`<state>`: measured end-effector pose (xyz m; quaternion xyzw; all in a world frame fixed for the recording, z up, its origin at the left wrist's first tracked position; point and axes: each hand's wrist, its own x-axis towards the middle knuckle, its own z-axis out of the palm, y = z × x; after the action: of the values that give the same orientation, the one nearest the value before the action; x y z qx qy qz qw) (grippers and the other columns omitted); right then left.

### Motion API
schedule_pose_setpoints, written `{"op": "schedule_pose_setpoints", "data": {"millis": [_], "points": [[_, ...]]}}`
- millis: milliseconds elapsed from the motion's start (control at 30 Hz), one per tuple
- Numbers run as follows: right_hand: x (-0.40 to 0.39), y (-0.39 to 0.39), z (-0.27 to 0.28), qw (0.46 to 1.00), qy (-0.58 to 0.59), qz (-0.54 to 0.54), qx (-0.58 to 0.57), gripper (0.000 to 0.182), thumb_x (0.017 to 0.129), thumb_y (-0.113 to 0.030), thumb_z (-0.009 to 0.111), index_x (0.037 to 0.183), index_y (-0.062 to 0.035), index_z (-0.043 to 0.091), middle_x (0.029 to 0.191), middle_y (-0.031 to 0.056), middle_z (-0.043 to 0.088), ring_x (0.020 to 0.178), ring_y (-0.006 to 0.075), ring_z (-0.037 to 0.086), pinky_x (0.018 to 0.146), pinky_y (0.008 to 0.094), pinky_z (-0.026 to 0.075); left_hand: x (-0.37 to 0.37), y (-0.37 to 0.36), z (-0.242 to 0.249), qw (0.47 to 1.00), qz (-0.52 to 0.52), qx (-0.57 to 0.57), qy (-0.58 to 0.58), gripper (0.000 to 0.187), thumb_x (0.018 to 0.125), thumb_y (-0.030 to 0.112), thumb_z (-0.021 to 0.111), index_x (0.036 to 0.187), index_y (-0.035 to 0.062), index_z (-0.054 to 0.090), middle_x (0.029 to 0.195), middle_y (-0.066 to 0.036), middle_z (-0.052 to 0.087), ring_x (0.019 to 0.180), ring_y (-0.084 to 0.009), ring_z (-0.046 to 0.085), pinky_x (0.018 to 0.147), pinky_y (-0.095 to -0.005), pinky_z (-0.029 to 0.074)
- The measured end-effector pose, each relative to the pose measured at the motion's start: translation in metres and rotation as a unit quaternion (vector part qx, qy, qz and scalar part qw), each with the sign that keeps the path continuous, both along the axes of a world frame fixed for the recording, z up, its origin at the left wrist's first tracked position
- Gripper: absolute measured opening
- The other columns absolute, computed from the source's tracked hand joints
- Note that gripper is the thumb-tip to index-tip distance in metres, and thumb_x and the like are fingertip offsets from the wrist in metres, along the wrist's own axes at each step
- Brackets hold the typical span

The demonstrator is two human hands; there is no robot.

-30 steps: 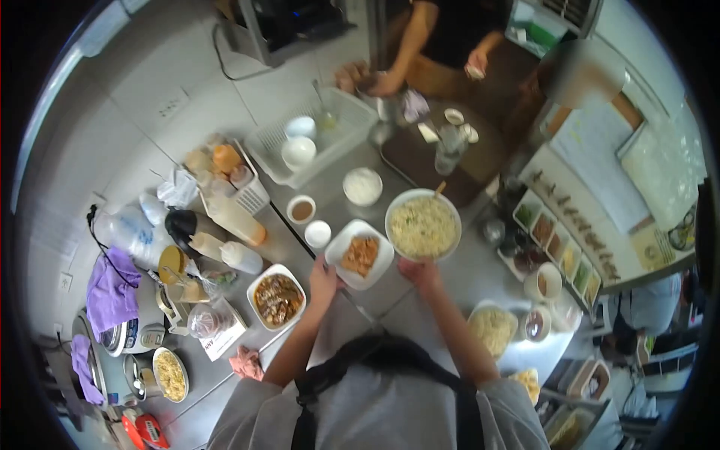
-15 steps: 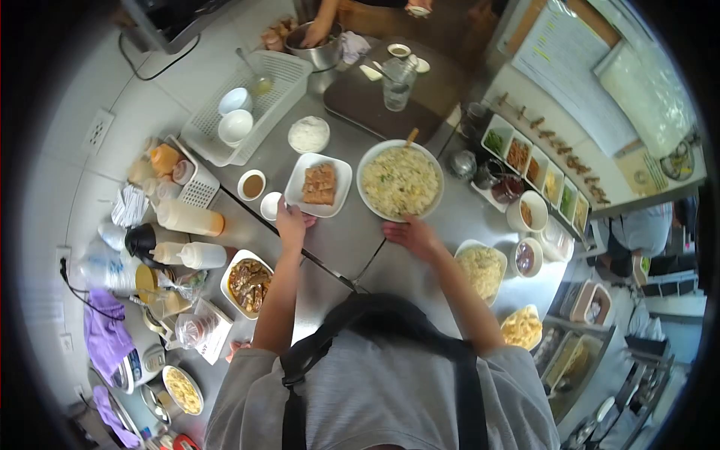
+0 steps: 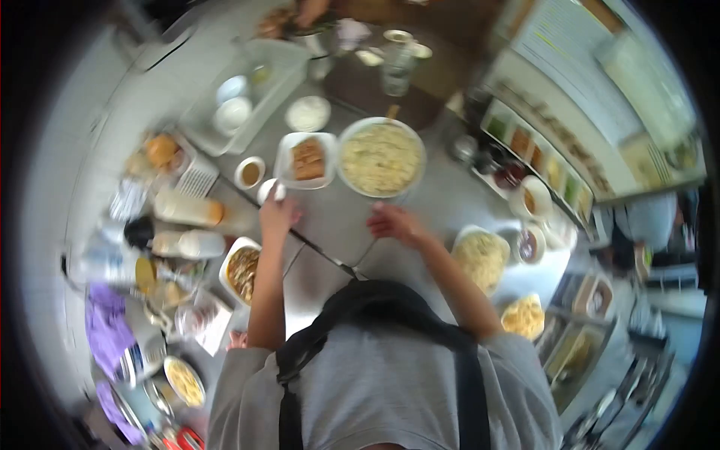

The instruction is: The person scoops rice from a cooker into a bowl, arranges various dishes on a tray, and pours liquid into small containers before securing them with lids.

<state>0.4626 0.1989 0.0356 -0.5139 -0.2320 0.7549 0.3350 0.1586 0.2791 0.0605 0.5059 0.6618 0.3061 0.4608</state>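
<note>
My left hand overlaps the near edge of a small white dish; its fingers are blurred but look stretched apart. Just beyond is a squarish white plate with browned sliced pieces on it. My right hand hovers just short of a large white bowl of fried rice, fingers loosely spread and empty. A wooden handle sticks out at the bowl's far rim. The plate and bowl stand side by side, seemingly touching. A brown sauce dish sits left of the plate.
White tub and dark tray lie beyond. Squeeze bottles and a saucy dish stand left. Noodle plate, sauce cups and garnish containers are right. A person's arm shows at top.
The rice bowl has shifted left and away, up beside the plate. My right hand has come off the bowl and my left hand off the plate. The view is now blurred.
</note>
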Motion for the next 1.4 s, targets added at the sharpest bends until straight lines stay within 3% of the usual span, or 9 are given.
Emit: {"op": "schedule_pose_setpoints", "data": {"millis": [133, 300, 567, 667, 700, 733, 967, 1067, 1400], "points": [[-0.019, -0.056, -0.016, 0.990, -0.076, 0.086, 0.083, 0.030, 0.091, -0.027, 0.063, 0.110, -0.0058, 0.069, 0.098, 0.0078, 0.070, 0.086, 0.0163, 0.066, 0.076, 0.0295, 0.055, 0.008, -0.027, -0.019, 0.998, -0.041, -0.012, -0.044, 0.051, 0.095, 0.013, 0.052, 0.144, 0.0060, 0.037, 0.087, -0.011, 0.070, 0.059, -0.0132, 0.065, 0.048, -0.0256, 0.052], [-0.037, -0.110, 0.001, 0.929, -0.199, 0.131, 0.284, 0.031, 0.085, -0.038, 0.069, 0.089, -0.0073, 0.074, 0.074, 0.0057, 0.070, 0.070, 0.0140, 0.065, 0.063, 0.0301, 0.050, 0.054, -0.067, -0.014, 0.980, -0.164, -0.062, -0.098, 0.027, 0.094, 0.019, 0.061, 0.116, 0.0032, 0.063, 0.083, -0.008, 0.068, 0.060, -0.0106, 0.062, 0.052, -0.0221, 0.051], [-0.020, -0.150, 0.052, 0.936, -0.264, 0.058, 0.223, 0.039, 0.089, -0.043, 0.061, 0.084, -0.0057, 0.071, 0.069, 0.0081, 0.066, 0.063, 0.0176, 0.061, 0.060, 0.0362, 0.048, 0.115, -0.101, -0.003, 0.951, -0.288, -0.069, -0.085, 0.030, 0.090, 0.032, 0.067, 0.077, 0.0052, 0.064, 0.065, -0.004, 0.064, 0.058, -0.0103, 0.060, 0.051, -0.0252, 0.047], [-0.009, -0.168, 0.051, 0.921, -0.313, 0.101, 0.211, 0.035, 0.093, -0.041, 0.059, 0.100, -0.0090, 0.072, 0.084, 0.0077, 0.071, 0.079, 0.0154, 0.066, 0.073, 0.0334, 0.052, 0.126, -0.111, -0.028, 0.940, -0.328, -0.076, -0.053, 0.025, 0.095, 0.024, 0.055, 0.088, 0.0036, 0.068, 0.069, -0.005, 0.067, 0.060, -0.0118, 0.062, 0.056, -0.0274, 0.048], [-0.001, -0.175, 0.040, 0.910, -0.333, 0.064, 0.237, 0.030, 0.090, -0.035, 0.063, 0.095, -0.0066, 0.072, 0.077, 0.0094, 0.070, 0.071, 0.0175, 0.066, 0.068, 0.0340, 0.051, 0.133, -0.120, -0.042, 0.932, -0.302, -0.052, -0.194, 0.022, 0.097, 0.021, 0.051, 0.098, 0.0073, 0.069, 0.072, -0.005, 0.068, 0.062, -0.0113, 0.063, 0.057, -0.0277, 0.049], [0.009, -0.182, 0.042, 0.917, -0.326, 0.034, 0.229, 0.026, 0.089, -0.029, 0.066, 0.098, -0.0056, 0.072, 0.081, 0.0083, 0.071, 0.071, 0.0146, 0.065, 0.068, 0.0323, 0.051, 0.137, -0.120, -0.013, 0.926, -0.364, -0.043, -0.092, 0.020, 0.096, 0.021, 0.052, 0.105, 0.0100, 0.068, 0.074, -0.005, 0.069, 0.062, -0.0115, 0.063, 0.058, -0.0276, 0.050], [0.106, -0.202, 0.138, 0.845, -0.439, -0.161, 0.262, 0.001, 0.082, 0.002, 0.069, 0.083, 0.0026, 0.069, 0.076, 0.0080, 0.070, 0.067, 0.0095, 0.063, 0.062, 0.0239, 0.052, 0.143, -0.144, 0.001, 0.905, -0.418, 0.051, -0.064, 0.023, 0.086, 0.029, 0.068, 0.094, 0.0081, 0.071, 0.073, -0.003, 0.070, 0.063, -0.0122, 0.065, 0.059, -0.0274, 0.049], [0.133, -0.205, 0.142, 0.830, -0.346, -0.305, 0.313, 0.015, 0.088, -0.004, 0.065, 0.075, -0.0013, 0.060, 0.068, 0.0031, 0.063, 0.062, 0.0067, 0.056, 0.060, 0.0204, 0.045, 0.141, -0.140, -0.015, 0.911, -0.398, 0.067, -0.082, 0.024, 0.082, 0.030, 0.073, 0.088, 0.0075, 0.072, 0.074, -0.004, 0.070, 0.063, -0.0124, 0.065, 0.060, -0.0277, 0.049], [0.200, -0.186, 0.132, 0.752, -0.400, -0.387, 0.354, 0.034, 0.098, -0.028, 0.057, 0.074, -0.0045, 0.057, 0.066, 0.0024, 0.060, 0.061, 0.0059, 0.051, 0.059, 0.0211, 0.040, 0.115, -0.112, 0.000, 0.915, -0.397, 0.059, -0.033, 0.024, 0.083, 0.032, 0.073, 0.086, 0.0084, 0.073, 0.073, -0.002, 0.069, 0.062, -0.0116, 0.063, 0.059, -0.0281, 0.047]]}}
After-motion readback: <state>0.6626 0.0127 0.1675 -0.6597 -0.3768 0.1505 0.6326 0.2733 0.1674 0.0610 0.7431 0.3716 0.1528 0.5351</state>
